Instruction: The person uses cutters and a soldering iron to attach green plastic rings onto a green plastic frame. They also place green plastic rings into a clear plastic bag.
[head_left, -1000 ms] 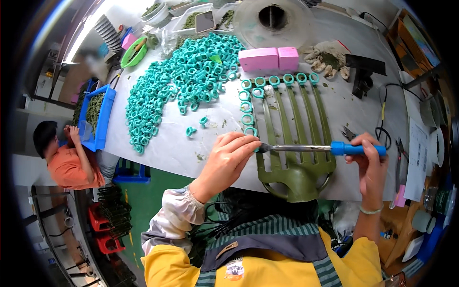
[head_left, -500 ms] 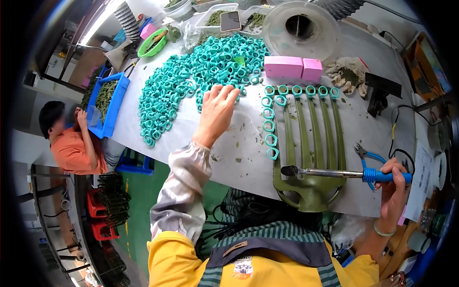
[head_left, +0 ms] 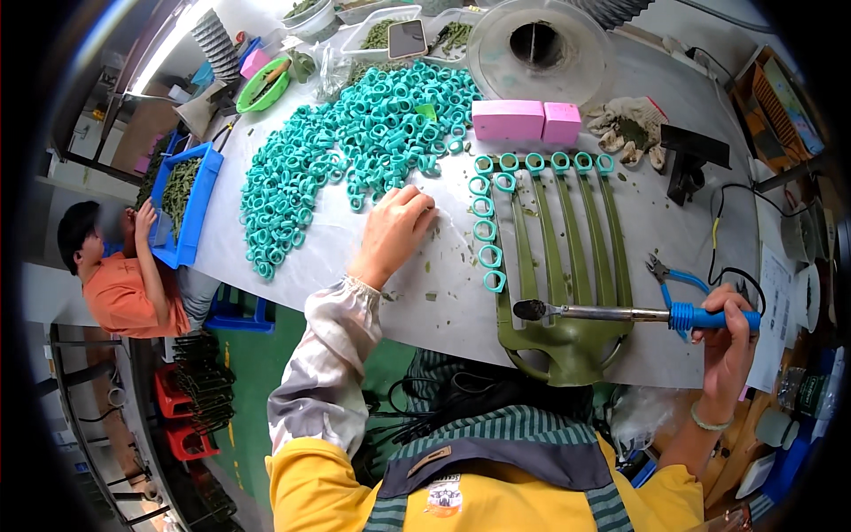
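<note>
My right hand [head_left: 732, 332] grips the blue handle of a soldering iron [head_left: 612, 313]. The iron's dark, blunt tip is over the lower part of an olive-green branched frame [head_left: 576, 341] with several long prongs. Teal rings [head_left: 484, 230] stand in a row along the frame's left side and far edge. Beside the near edge of a big pile of loose teal rings [head_left: 381, 133], my left hand [head_left: 394, 232] is low over the grey table, its fingers bent and pressed together. Whatever they may hold is hidden beneath them.
Two pink blocks [head_left: 508, 121] sit beyond the frame, near a stained glove [head_left: 628, 126] and a black stand [head_left: 691, 164]. Blue-handled pliers [head_left: 671, 277] lie right of the frame. A co-worker in orange [head_left: 133, 293] sits at the left by a blue crate [head_left: 191, 206].
My left hand has come back from the pile toward me, its fingers now drawn together. My right hand still holds the soldering iron over the frame. The whole view has shifted slightly.
</note>
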`<action>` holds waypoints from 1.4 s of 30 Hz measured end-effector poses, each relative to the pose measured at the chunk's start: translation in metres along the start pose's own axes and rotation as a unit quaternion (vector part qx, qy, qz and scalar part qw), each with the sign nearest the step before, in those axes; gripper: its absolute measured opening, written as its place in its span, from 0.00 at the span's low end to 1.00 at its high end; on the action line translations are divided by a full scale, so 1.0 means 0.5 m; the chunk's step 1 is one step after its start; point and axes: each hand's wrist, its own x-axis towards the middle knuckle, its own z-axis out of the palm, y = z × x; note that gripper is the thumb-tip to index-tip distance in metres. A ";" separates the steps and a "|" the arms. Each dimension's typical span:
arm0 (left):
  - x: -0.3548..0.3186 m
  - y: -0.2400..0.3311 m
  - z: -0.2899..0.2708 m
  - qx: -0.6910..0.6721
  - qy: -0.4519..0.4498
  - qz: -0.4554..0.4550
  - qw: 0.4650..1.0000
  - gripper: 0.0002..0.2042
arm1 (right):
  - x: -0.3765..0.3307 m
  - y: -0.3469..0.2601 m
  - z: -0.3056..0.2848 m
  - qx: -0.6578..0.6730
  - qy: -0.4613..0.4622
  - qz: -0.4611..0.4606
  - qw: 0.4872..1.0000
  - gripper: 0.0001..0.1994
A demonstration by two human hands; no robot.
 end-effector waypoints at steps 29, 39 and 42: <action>-0.102 0.268 -0.092 -0.177 -0.035 0.035 0.983 0.18 | -0.011 0.028 0.008 0.056 -0.017 0.028 0.998 0.11; -0.092 0.269 -0.080 -0.095 -0.070 0.069 0.991 0.16 | 0.007 0.056 0.035 0.080 -0.038 0.051 0.995 0.11; -0.093 0.265 -0.077 -0.090 -0.073 0.076 0.990 0.16 | 0.009 0.037 0.008 0.078 -0.018 0.046 0.996 0.10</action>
